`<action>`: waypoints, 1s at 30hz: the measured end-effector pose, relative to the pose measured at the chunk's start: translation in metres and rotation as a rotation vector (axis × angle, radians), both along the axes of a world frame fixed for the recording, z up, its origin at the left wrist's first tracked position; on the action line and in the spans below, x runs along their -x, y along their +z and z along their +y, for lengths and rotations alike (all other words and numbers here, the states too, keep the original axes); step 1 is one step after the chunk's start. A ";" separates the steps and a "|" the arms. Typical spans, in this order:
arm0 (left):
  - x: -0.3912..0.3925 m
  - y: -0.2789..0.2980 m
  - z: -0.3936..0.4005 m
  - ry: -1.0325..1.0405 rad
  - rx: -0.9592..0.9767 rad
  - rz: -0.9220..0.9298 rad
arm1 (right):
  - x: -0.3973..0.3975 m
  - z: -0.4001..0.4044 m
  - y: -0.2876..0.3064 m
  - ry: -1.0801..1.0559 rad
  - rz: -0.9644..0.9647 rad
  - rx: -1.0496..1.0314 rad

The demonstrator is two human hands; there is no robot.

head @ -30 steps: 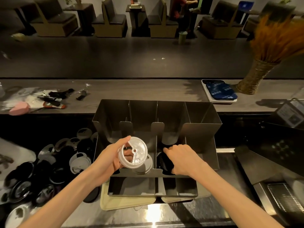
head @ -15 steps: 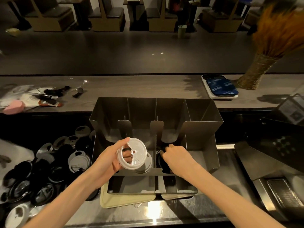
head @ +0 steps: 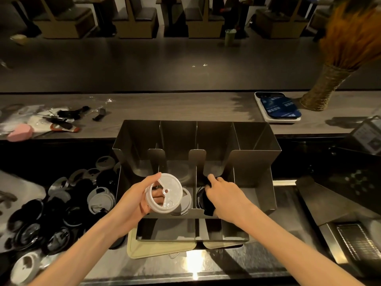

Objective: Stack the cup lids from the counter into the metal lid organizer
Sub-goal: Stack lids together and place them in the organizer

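Observation:
A metal lid organizer [head: 255,162] with several upright slots stands on the counter in front of me. My left hand [head: 132,201] grips a clear white cup lid [head: 164,193], held on edge above the organizer's middle-left slot, where a grey lid [head: 185,200] lies. My right hand [head: 224,195] reaches into the neighbouring slot with its fingers closed on a black lid [head: 203,201], which it partly hides. A pile of loose black and white lids [head: 61,207] covers the counter to the left.
A beige tray [head: 156,249] lies under the organizer's front. The raised wooden ledge behind carries a pink object [head: 19,132], wrappers and tools at left, a white scale [head: 278,109] and a woven vase [head: 323,89] at right. A metal drip tray [head: 358,242] sits at right.
My right hand has pushed a little deeper into the slot with the black lid. My left hand holds the clear lid in nearly the same place. The view has tilted slightly.

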State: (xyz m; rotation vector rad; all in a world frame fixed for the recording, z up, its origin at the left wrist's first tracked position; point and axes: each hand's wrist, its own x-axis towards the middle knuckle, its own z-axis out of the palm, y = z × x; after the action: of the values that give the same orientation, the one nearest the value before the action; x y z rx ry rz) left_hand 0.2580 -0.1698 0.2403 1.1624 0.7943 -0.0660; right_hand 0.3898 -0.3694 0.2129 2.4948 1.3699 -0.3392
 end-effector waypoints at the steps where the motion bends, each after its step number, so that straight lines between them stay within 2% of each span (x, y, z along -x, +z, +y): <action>1: 0.001 -0.001 0.001 0.008 0.003 0.008 | 0.000 0.000 0.001 0.000 0.005 -0.005; 14: -0.002 0.000 0.001 0.020 0.050 0.002 | -0.011 0.006 -0.001 0.003 0.176 0.028; 16: -0.003 0.001 0.001 0.015 0.050 -0.002 | -0.009 0.006 0.001 -0.022 0.158 -0.008; 20: -0.004 0.002 0.001 0.004 0.038 -0.007 | 0.002 0.008 0.000 -0.105 0.004 -0.010; 25: -0.004 0.002 0.002 0.010 0.048 -0.010 | 0.015 0.013 -0.013 -0.175 0.057 0.079; 30: -0.002 0.001 0.005 0.010 0.054 -0.007 | 0.013 0.011 -0.016 -0.231 0.044 0.042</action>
State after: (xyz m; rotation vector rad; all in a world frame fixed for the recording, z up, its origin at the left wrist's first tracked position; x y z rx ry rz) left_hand 0.2602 -0.1650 0.2409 1.1073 0.7880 -0.0742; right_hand 0.3771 -0.3587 0.1968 2.6291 1.0782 -0.4674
